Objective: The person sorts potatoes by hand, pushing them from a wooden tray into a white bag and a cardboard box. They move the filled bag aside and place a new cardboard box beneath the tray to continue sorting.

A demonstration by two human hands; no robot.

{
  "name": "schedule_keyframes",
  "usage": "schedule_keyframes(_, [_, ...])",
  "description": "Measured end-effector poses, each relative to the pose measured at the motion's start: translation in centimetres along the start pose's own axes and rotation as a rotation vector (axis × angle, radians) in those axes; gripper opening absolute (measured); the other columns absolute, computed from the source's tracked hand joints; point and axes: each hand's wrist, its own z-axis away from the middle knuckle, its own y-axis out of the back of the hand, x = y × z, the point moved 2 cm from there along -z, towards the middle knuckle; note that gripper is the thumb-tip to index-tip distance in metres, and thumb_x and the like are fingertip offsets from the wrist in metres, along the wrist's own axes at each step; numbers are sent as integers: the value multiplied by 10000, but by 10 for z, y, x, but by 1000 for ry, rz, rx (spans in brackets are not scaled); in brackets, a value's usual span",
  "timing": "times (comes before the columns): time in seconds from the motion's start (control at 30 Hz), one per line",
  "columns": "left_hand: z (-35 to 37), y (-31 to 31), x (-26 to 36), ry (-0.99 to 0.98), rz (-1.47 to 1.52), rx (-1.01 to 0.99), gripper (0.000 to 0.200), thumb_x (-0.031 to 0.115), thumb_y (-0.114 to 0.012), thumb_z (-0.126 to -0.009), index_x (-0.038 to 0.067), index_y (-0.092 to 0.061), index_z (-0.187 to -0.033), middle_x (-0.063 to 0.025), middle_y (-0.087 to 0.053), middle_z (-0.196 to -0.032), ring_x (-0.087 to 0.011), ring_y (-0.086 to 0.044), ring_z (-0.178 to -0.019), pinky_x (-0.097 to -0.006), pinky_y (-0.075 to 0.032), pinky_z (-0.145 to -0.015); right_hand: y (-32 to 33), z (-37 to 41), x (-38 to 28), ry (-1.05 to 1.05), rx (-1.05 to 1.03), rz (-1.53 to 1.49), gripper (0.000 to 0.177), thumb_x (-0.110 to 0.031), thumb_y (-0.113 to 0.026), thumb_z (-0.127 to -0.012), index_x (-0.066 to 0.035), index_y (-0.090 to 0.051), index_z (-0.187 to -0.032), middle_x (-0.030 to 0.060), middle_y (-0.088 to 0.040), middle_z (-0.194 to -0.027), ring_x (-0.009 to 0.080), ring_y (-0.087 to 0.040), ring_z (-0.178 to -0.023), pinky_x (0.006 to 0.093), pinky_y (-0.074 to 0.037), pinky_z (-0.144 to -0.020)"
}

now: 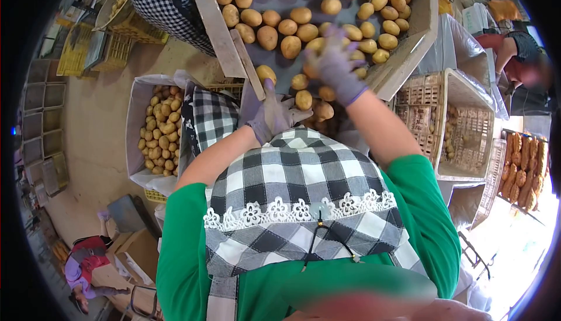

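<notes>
Your one desk [213, 28] fills the top centre of the frame, and the step in hand there looks like shifting loose potatoes [290, 47] by touch; the next move seems to call for light, controlled contact, since round ones could roll off the near edge. Three other people are about you: a person in checks [166, 2] at upper left, a person in red [87, 259] at lower left, and another person [523, 46] at the right edge. One pale crate [476, 145], centre right, and one lined bin [135, 140], centre left, hold more; the bin's dozens are too heaped to count. Of your two gloved hands, your right hand [339, 66] is blurred, fingers spread wide over several potatoes. Your left hand [273, 113] is at the desk's lower-left corner, fingers apart; I cannot tell what its palm hides. Upward of forty potatoes lie on the desk, one just beside your left fingers.
</notes>
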Motion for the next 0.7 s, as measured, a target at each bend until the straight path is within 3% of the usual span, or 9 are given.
schedule_keyframes(0.03, [-9, 10, 0, -23, -43, -94, 1157, 867, -376, -698, 49, -108, -1471, -211, -242, -1477, -432, -318, -1324, -532, -298, -1090, 1, 24, -20, 117, -139, -32, 791, -531, -561, -816, -154, -271, -1449, 275, -91, -1507, 583, -130, -1333, 791, -142, -943])
schedule_keyframes(0.13, [-3, -4, 1, -165, -98, -414, 1070, 827, -348, -754, 73, -112, -1475, -163, -212, -1505, -430, -326, -1322, -529, -311, -1090, 20, 63, -34, 421, -301, -472, 530, -292, -567, -890, -105, -422, -1364, 227, -376, -1416, 379, -343, -1336, 489, -313, -1066])
schedule_keyframes(0.2, [-9, 13, 1, 23, 112, -278, 1031, 812, -353, -767, 87, -148, -1472, -165, -239, -1491, -387, -293, -1351, -485, -311, -1107, 36, 49, -10, 439, -76, -777, 423, -138, -554, -901, -67, -482, -1312, 194, -518, -1299, 255, -500, -1228, 350, -410, -997])
schedule_keyframes(0.27, [-5, 8, 2, 55, 170, -294, 1027, 811, -364, -762, 96, -161, -1471, -169, -250, -1484, -377, -284, -1357, -464, -308, -1114, 61, 44, -1, 375, -22, -730, 311, -147, -555, -862, -48, -588, -1156, 178, -604, -1169, 351, -597, -1033, 398, -482, -885])
schedule_keyframes(0.33, [-7, 13, 0, -76, 115, -222, 944, 785, -351, -793, 101, -233, -1433, -158, -321, -1435, -345, -335, -1325, -457, -326, -1095, 59, 54, -16, 420, -544, -253, 383, -150, -556, -890, -37, -510, -1252, 147, -602, -1161, 270, -653, -930, 330, -534, -774])
schedule_keyframes(0.4, [-12, 13, -1, -203, 46, -162, 868, 759, -338, -825, 106, -306, -1395, -147, -393, -1385, -314, -386, -1293, -451, -344, -1076, 16, 76, -36, 639, -443, -6, 373, -142, -566, -838, -83, -518, -1203, 124, -611, -1081, 292, -665, -830, 366, -548, -681])
schedule_keyframes(0.5, [-4, 10, 4, -241, -94, -46, 805, 748, -285, -848, 139, -336, -1374, -145, -424, -1353, -299, -399, -1280, -470, -339, -1062, -14, 84, -51, 545, -374, 103, 375, -180, -584, -797, -117, -510, -1160, 101, -606, -1014, 297, -657, -857, 414, -539, -693])
schedule_keyframes(0.67, [-1, 10, 4, -94, -119, -131, 1007, 781, -300, -813, 2, -147, -1433, -221, -291, -1438, -393, -337, -1312, -544, -304, -1081, 61, 71, -15, 564, -439, -124, 437, -258, -616, -799, -114, -504, -1196, 92, -607, -1042, 291, -625, -956, 423, -526, -771])
schedule_keyframes(0.7, [-8, 18, 3, -71, -48, -87, 1121, 809, -340, -771, -42, -42, -1437, -243, -241, -1459, -444, -283, -1334, -557, -287, -1090, 83, 66, 12, 605, -76, -219, 369, -267, -661, -780, -133, -541, -1103, 99, -620, -993, 280, -638, -839, 392, -522, -702])
